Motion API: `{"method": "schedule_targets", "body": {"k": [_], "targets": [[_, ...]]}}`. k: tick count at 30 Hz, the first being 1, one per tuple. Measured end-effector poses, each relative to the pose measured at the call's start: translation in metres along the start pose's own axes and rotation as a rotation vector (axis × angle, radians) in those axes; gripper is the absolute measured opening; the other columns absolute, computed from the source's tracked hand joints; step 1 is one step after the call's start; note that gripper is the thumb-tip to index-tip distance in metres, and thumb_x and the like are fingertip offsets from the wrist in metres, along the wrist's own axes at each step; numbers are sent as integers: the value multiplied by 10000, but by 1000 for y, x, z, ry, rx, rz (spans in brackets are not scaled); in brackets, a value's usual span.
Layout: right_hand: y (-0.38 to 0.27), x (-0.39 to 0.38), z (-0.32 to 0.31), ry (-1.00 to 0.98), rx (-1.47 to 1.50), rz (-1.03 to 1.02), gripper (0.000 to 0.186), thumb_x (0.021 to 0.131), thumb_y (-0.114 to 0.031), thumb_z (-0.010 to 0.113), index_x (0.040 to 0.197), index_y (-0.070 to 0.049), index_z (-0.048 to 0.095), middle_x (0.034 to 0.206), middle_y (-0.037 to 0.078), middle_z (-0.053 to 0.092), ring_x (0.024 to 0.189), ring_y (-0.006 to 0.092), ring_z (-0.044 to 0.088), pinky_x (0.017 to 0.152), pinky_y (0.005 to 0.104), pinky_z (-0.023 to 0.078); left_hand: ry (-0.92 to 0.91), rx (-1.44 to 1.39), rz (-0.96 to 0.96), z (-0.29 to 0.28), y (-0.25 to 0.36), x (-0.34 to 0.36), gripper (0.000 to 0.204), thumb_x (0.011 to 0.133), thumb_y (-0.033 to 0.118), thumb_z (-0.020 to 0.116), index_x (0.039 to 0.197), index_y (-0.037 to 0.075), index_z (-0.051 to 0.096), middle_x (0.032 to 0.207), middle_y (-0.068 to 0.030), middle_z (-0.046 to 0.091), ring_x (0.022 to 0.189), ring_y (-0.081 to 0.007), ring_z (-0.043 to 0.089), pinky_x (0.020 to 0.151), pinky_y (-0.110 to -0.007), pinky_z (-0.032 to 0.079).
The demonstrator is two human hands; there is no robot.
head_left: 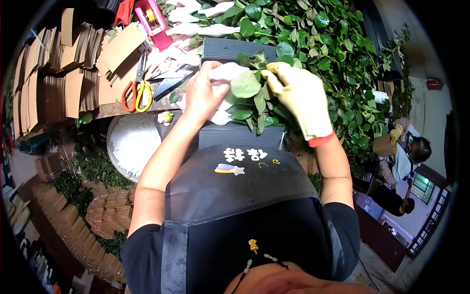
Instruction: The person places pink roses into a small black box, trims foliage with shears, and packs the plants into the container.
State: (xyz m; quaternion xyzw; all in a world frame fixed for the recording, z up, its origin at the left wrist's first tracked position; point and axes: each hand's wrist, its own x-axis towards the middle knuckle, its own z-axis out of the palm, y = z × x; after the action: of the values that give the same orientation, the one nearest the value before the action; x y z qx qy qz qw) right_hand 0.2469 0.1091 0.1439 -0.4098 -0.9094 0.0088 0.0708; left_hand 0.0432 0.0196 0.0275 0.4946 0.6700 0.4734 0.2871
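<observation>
My bare left hand (199, 95) is closed round a white-sleeved flower head (229, 72) above the work surface. Green leaves (246, 85) hang from the stem just right of it. At those leaves, my right hand (299, 95), in a pale yellow glove with a red cuff, has its thumb and fingers pinched together on the leafy stem. Exactly where the fingers meet the stem is hidden by foliage. Beneath lie a dark ridged pad (240, 48) and more white-sleeved flower heads (220, 116).
Orange-and-yellow scissors (137, 93) lie beside cardboard stacks (46, 93) at left. A pink tape dispenser (152, 22) stands behind them. Leafy stems (333, 54) heap up at right. A round tub of white pieces (132, 144) sits below the table. Other people (418, 149) are at far right.
</observation>
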Motion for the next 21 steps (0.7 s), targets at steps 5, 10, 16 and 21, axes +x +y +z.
{"method": "schedule_targets", "body": {"k": [5, 10, 16, 21], "targets": [[6, 4, 17, -28, -2, 2, 248, 1018, -359, 695, 1103, -136, 767, 835, 97, 761, 754, 295, 732, 740, 418, 578, -174, 17, 7, -27, 11, 1, 342, 1009, 303, 738, 1198, 43, 622, 1013, -173, 785, 908, -355, 779, 817, -436, 603], [-1, 7, 3, -267, 15, -30, 360, 1018, -405, 672, 1203, -97, 701, 841, 147, 751, 806, 324, 740, 756, 436, 580, -150, 66, 54, -32, -5, 9, 296, 1054, 301, 699, 923, 53, 604, 753, -162, 687, 684, -337, 717, 617, -440, 536], [5, 6, 32, -128, -108, -136, 252, 1002, -341, 686, 1026, -95, 635, 775, 127, 719, 728, 340, 707, 682, 445, 558, -130, 182, 29, -29, 9, 13, 250, 1063, 212, 689, 904, 22, 652, 678, -94, 619, 577, -176, 547, 592, -326, 477], [9, 4, 44, -148, -115, -129, 220, 992, -318, 693, 992, -104, 640, 766, 126, 718, 720, 342, 706, 685, 449, 556, -63, 155, -3, -27, 23, 11, 264, 1061, 272, 687, 933, 42, 710, 733, -113, 697, 614, -192, 667, 613, -358, 515]]}}
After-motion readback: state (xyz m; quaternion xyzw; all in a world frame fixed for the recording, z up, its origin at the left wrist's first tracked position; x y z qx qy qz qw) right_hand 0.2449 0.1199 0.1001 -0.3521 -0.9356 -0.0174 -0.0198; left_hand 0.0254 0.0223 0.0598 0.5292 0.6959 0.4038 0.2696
